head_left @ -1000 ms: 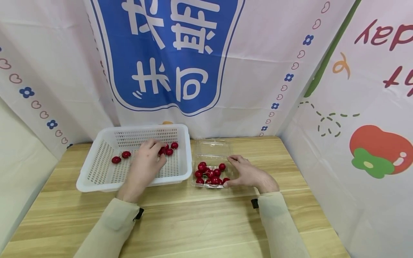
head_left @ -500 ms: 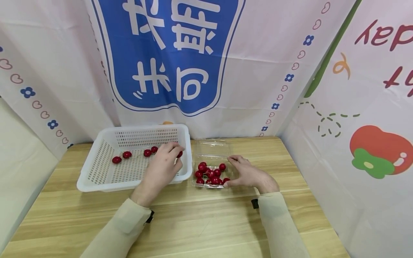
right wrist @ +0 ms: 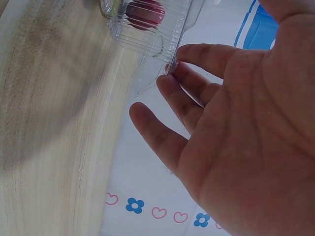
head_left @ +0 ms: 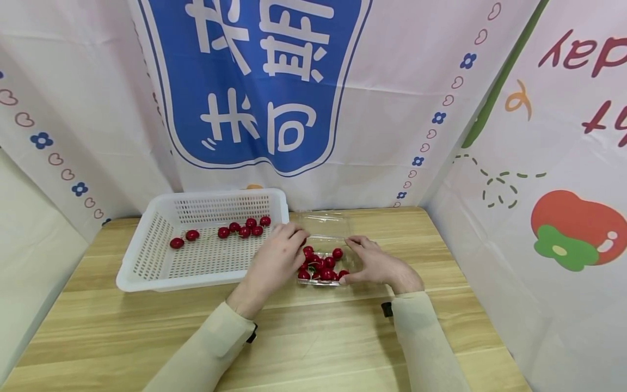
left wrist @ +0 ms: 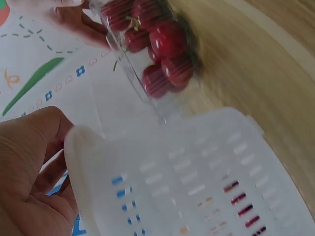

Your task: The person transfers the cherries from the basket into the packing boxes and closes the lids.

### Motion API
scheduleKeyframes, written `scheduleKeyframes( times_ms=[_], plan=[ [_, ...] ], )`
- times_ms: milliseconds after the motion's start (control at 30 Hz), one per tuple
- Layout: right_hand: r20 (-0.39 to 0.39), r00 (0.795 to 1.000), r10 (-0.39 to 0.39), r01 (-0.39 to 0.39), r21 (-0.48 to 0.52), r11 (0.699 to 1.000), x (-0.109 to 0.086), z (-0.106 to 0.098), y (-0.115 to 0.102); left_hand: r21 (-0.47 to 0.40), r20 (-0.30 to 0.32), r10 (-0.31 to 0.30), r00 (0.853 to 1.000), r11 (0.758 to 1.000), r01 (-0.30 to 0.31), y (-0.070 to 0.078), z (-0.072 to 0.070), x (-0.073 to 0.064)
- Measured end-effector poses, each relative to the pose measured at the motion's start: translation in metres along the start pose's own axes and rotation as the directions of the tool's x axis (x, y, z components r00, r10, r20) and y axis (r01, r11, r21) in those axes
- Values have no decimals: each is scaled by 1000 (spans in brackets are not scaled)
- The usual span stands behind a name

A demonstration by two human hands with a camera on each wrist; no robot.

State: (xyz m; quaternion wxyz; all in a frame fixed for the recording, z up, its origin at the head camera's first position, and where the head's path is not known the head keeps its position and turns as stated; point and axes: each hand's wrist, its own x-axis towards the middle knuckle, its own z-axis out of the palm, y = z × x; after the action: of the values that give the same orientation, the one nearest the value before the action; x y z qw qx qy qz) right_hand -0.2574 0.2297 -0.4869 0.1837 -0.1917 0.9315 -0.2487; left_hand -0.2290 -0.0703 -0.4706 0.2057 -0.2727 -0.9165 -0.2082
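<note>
My left hand (head_left: 278, 251) is between the white basket and the clear plastic clamshell box (head_left: 320, 284), its fingertips over the box's left edge. It pinches a dark red cherry (head_left: 303, 241), mostly covered by the fingers. Several cherries (head_left: 326, 274) lie inside the box, some with green stems. My right hand (head_left: 377, 265) holds the box's right end, thumb at the front corner and fingers at the back. From the right wrist view, its fingertips (right wrist: 184, 51) touch the box's clear edge. In the left wrist view the basket's rim hides the left fingertips.
The white perforated basket (head_left: 147, 284) stands left of the box, with several cherries (head_left: 244, 232) on its floor. Behind the box its clear lid (head_left: 323, 224) lies folded back. Printed cloth (head_left: 372, 136) hangs behind and to the right of the wooden table (head_left: 303, 337).
My left hand has moved right, out of the basket to the box's left edge, carrying a cherry. Cherries it was covering in the basket now show. The right hand stays at the box.
</note>
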Motion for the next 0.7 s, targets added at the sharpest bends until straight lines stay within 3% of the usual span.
scheduleKeyframes(
  times_ms=[200, 400, 700],
  plan=[
    [-5, 1000, -2, 2, 4, 1000, 0, 0, 0, -8, 43, 38, 998, 999, -38, 11, 13, 5],
    [-4, 1000, -1, 1, 1, 1000, 0, 0, 0, 8, 128, 21, 992, 1000, -22, 18, 27, 9],
    [-4, 1000, 0, 0, 11, 1000, -1, -1, 0, 124, 218, 26, 976, 991, -54, 28, 39, 14]
  ],
)
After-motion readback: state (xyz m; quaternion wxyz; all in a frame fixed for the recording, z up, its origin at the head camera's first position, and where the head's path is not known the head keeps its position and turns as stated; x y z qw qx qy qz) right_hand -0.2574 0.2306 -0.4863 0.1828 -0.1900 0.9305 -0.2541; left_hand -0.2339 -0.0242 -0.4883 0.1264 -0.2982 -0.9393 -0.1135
